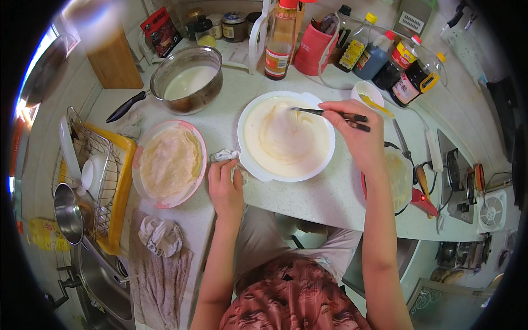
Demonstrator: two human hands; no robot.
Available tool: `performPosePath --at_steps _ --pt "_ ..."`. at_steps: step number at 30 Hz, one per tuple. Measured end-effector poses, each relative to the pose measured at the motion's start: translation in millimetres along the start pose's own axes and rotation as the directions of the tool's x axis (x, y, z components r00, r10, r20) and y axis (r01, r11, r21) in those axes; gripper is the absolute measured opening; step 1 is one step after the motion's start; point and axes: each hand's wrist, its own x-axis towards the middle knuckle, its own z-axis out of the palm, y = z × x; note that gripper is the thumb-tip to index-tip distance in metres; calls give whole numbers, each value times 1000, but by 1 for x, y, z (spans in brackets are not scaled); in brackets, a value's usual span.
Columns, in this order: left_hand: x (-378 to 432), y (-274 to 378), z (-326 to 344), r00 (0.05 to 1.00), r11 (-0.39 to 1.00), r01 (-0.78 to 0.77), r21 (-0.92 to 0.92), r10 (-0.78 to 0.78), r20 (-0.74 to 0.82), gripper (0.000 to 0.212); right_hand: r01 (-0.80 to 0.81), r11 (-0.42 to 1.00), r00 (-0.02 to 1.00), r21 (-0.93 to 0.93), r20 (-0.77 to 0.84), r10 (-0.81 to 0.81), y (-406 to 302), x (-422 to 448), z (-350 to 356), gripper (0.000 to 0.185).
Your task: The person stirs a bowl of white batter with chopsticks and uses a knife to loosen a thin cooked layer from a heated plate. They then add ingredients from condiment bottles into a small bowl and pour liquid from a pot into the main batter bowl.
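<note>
My right hand [357, 128] grips the dark handles of what look like chopsticks [313, 111], whose far ends blur in the pale batter [288, 136] of a white plastic basin [269, 178]. Streaks swirl through the batter. My left hand [226, 181] rests at the counter's edge, its fingertips against a crumpled white cloth [225, 155] beside the basin; whether it grips the cloth I cannot tell. Left of this hand, thin round pancakes [171, 163] lie stacked on a pink-rimmed plate [201, 148]. An electric crepe maker [423, 202] with a red handle, a pale sheet [398, 179] on its plate, is right of the basin.
Behind the plate stands a steel saucepan [187, 103] holding whitish liquid. A small white bowl [363, 87] with a yellow utensil, sauce bottles [367, 53] and jars line the back. At left are a wire dish rack [105, 181], a sink [103, 284] and a brown towel [156, 280]; a gas hob [456, 185] is far right.
</note>
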Motion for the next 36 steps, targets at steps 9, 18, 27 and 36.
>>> performPosePath --at_steps 9,18,27,36 --pt "-1 -2 -1 1000 1000 -2 14 1 17 23 -36 994 997 106 77 28 0 -14 3 15" --pt "0 -1 1 1000 1000 -1 17 0 12 23 -144 947 989 287 83 125 -4 -22 9 14" --pt "1 -1 2 1000 1000 2 11 -2 0 22 -144 959 990 244 36 139 6 -24 2 15" --pt "0 0 -1 1000 1000 2 -4 -2 11 21 -189 948 982 256 71 177 7 -20 -5 16"
